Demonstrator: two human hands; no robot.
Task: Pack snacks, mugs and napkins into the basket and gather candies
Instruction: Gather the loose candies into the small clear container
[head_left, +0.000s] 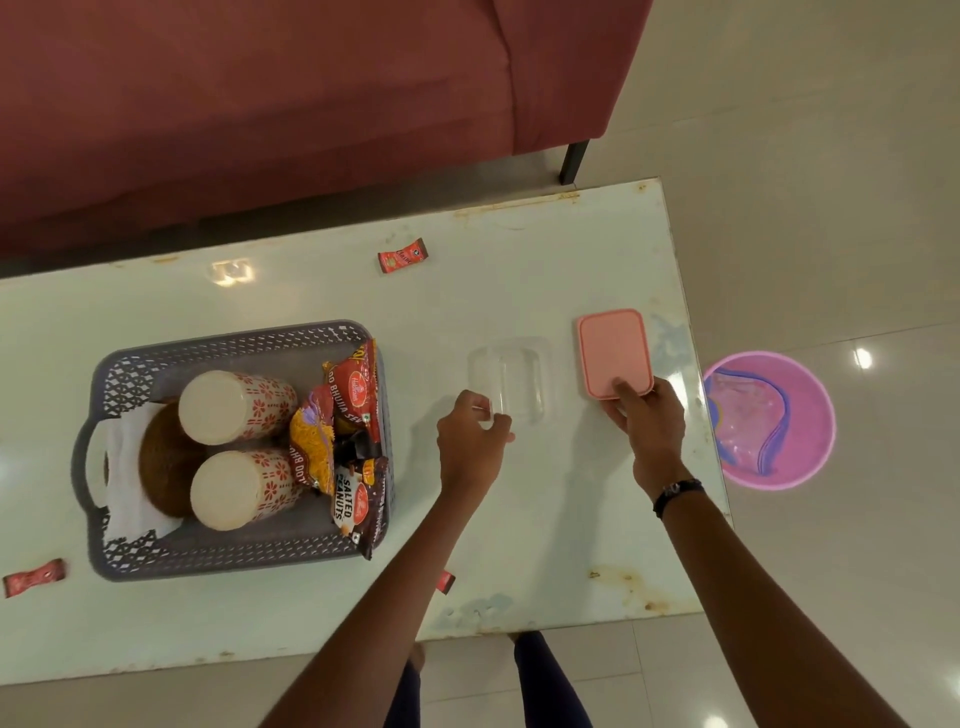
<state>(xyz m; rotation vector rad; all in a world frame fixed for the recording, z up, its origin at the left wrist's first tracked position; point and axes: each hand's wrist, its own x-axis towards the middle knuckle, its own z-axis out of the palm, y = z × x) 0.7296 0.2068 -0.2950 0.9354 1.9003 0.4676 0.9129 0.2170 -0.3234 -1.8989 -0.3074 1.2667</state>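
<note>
A grey plastic basket (228, 343) on the white table holds two white mugs with red patterns (234, 408), lying on their sides, white napkins (122, 441), a brown round thing and several snack packets (353, 395). Right of it stands a clear plastic box (519, 379). My left hand (470, 441) grips that box's near left corner. My right hand (649, 421) holds the near edge of a pink lid (613, 351) lying flat on the table. Three red candies lie loose: one at the far side (402, 254), one at the near left (34, 577), one (445, 581) partly hidden by my left forearm.
A dark red sofa (260, 114) stands beyond the table's far edge. On the floor to the right sits a pink bin (810, 395) with a plastic bag in it. The table's right edge (714, 441) runs just beside my right hand. My legs show below the near edge.
</note>
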